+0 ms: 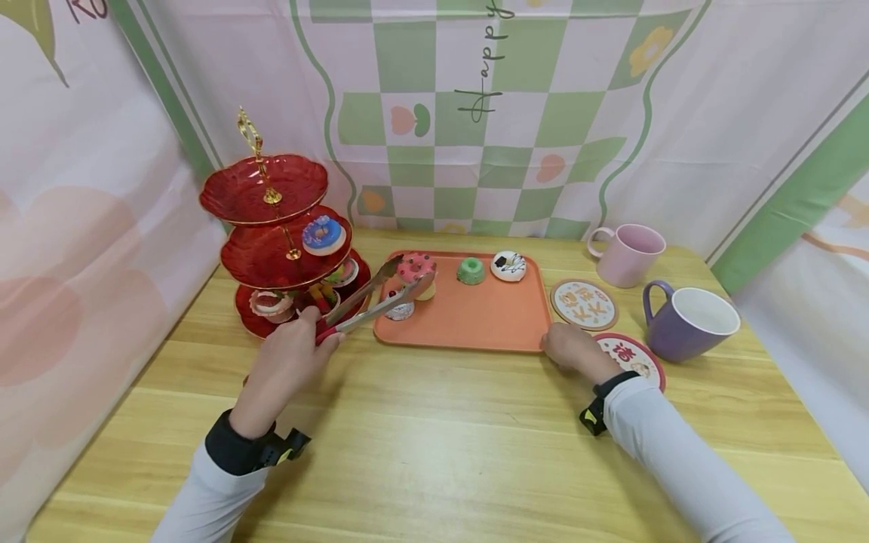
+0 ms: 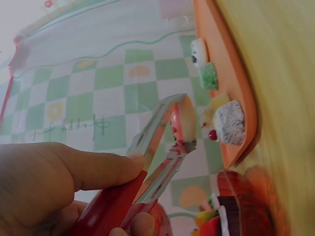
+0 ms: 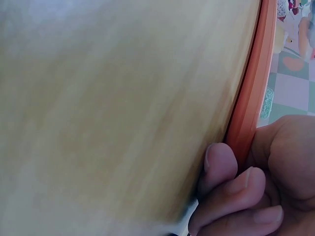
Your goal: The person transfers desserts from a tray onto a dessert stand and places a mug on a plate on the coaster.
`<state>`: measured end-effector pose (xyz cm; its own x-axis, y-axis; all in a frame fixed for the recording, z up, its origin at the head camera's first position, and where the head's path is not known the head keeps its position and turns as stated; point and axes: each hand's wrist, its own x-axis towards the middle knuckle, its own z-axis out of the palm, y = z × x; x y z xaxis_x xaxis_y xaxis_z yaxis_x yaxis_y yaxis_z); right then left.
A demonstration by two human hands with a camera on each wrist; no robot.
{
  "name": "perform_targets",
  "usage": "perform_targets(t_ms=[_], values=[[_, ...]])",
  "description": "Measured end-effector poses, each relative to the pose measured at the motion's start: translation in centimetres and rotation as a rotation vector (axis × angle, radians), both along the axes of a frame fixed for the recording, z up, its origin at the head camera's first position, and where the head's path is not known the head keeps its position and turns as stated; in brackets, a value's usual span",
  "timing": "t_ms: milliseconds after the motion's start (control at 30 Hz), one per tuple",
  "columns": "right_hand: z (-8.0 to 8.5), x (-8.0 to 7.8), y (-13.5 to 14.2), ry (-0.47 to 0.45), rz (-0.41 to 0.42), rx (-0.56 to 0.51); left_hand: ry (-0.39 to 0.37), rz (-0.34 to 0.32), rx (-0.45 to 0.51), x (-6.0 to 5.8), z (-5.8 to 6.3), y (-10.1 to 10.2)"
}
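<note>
My left hand grips red-handled metal tongs, thumb on top. Between the tong tips is a pink doughnut with dark dots, raised over the left end of the orange tray. A white cupcake with a red cherry sits on the tray close by, with a yellowish cake behind it, partly hidden by the tongs. My right hand holds the tray's near right corner, fingers curled at the rim in the right wrist view. Farther along the tray lie a green ring cake and a white doughnut.
A red three-tier stand with a blue doughnut and several small cakes stands left of the tray. On the right are two round coasters, one light and one red-rimmed, a pink mug and a purple mug.
</note>
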<state>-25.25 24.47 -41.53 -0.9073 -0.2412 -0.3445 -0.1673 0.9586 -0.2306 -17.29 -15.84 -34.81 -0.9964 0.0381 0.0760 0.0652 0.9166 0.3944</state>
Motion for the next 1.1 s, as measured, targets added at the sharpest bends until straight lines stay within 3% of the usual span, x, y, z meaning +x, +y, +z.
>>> perform_targets(t_ms=[1100], values=[[0.2, 0.0, -0.1, -0.038, -0.031, -0.038, 0.068, -0.008, -0.032, 4.9, 2.6, -1.9]])
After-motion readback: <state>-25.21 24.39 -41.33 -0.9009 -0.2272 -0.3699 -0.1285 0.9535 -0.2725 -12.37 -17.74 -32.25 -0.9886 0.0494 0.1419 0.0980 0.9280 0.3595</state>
